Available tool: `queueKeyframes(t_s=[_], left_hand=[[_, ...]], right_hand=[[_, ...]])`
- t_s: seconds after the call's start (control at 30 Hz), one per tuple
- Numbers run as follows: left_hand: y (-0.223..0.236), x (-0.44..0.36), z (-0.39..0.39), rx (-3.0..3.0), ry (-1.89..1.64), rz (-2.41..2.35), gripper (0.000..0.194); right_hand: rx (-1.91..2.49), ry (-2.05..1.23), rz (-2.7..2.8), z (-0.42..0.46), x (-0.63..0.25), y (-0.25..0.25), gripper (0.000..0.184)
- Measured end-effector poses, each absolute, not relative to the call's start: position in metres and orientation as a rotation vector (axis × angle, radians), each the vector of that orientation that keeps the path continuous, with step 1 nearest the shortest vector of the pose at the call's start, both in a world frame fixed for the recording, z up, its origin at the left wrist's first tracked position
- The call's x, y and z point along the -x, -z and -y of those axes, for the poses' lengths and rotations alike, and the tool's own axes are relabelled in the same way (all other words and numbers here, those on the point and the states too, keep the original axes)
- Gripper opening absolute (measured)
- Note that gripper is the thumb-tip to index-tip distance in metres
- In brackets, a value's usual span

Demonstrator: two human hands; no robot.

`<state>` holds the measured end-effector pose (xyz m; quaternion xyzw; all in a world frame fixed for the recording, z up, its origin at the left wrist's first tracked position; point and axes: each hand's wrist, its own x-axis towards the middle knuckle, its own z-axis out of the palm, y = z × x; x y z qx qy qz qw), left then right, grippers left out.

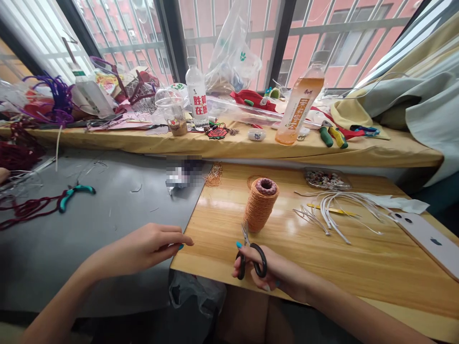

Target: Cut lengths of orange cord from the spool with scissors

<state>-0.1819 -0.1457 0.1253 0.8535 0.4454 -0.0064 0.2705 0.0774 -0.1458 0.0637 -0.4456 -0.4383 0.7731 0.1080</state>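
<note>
My right hand (267,270) grips a small pair of scissors (261,260) by their black loop handles, above the front edge of the wooden table. Their blades point away from me, parted slightly, just in front of a spool of orange cord (261,205) that stands upright. To the left, my left hand (161,244) hovers where the grey surface meets the wood, its fingers stretched out to the right with the thumb below. Nothing shows in it.
White cords (332,210) and yellow tweezers (335,209) lie right, near a bead tray (327,179) and a phone (428,241). Teal pliers (76,192) rest left. Bottles, including a tea bottle (299,102), stand on the cloth-covered ledge (172,145). A plastic bag (195,289) hangs below.
</note>
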Motion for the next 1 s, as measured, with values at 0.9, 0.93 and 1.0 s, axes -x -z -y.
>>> queueKeyframes(t_s=[0.9,0.93,1.0], left_hand=[[-0.098,0.205,0.144,-2.103,-0.036,-1.201,0.032],[-0.097,0.205,0.144,-2.102,-0.031,-1.202,0.032],[-0.096,0.204,0.143,-2.095,-0.015,-1.198,0.032]], right_hand=[[1.481,-2.23,1.134,0.123,-0.09,-0.067,0.045],[1.483,-2.196,1.137,0.121,-0.088,-0.066,0.045],[1.5,-2.13,1.125,0.118,-0.085,-0.064,0.043]])
